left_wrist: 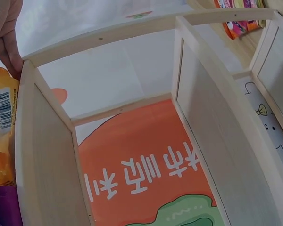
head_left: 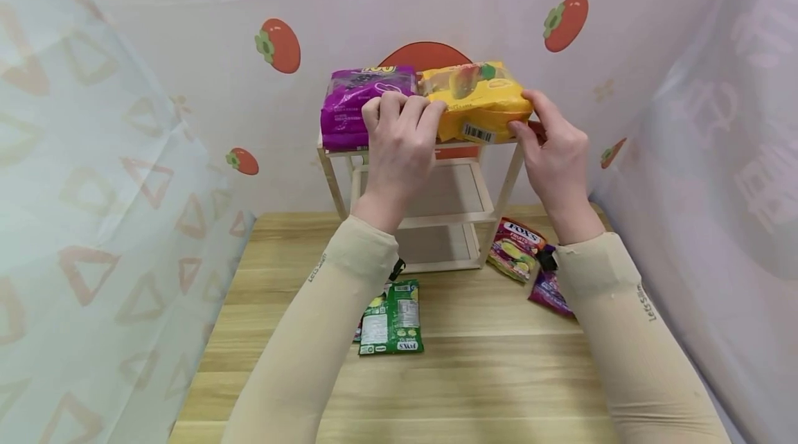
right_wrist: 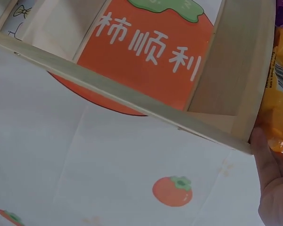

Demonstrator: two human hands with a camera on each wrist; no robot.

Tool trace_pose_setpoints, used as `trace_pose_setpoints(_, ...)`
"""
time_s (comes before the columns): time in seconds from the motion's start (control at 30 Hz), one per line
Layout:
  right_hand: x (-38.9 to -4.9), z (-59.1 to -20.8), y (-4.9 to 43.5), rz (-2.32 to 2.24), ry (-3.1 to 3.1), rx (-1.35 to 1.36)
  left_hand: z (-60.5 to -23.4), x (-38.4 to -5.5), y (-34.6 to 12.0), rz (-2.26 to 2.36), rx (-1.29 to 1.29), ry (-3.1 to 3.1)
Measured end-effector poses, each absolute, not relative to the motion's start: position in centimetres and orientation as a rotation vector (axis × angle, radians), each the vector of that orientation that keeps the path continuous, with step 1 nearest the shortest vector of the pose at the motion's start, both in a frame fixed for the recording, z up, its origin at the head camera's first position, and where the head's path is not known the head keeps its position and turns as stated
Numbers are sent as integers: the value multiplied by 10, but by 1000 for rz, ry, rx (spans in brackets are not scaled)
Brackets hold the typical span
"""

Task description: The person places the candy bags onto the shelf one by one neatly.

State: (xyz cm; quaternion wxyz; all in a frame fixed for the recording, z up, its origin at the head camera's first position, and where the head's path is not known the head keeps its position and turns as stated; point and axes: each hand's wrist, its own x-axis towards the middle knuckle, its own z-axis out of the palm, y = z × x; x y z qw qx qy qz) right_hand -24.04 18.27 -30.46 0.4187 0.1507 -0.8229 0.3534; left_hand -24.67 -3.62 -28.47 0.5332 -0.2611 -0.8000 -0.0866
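A yellow candy bag (head_left: 476, 101) with a mango picture lies on the top tier of a small wooden rack (head_left: 492, 215). My right hand (head_left: 555, 153) pinches the bag's right end, thumb low at the front and fingers above. Bent over the bag's left end are the fingers of my left hand (head_left: 402, 143), whose thumb is hidden. Beside it on the same tier sits a purple candy bag (head_left: 349, 108), partly covered by that hand. In the right wrist view, the right hand (right_wrist: 276, 188) is at the rack's corner, against the yellow bag (right_wrist: 278, 103).
The rack's two lower tiers show beneath the hands. On the wooden table (head_left: 499, 375), a green Fox's packet (head_left: 393, 319) lies in front of the rack. A Fox's fruit packet (head_left: 514, 250) and a purple packet (head_left: 548, 291) lie at its right. Printed cloth walls surround the table.
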Motion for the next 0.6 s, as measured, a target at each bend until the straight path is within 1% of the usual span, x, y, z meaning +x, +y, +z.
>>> trace_pose_setpoints(0.33,-243,-299,177,833,-2142,317,-286,-248,-36,-124,-569,-2033)
trace_pose_setpoints(0.6,-242,-299,180,843,-2176,312,-287,-247,-35,-102,-577,-2021)
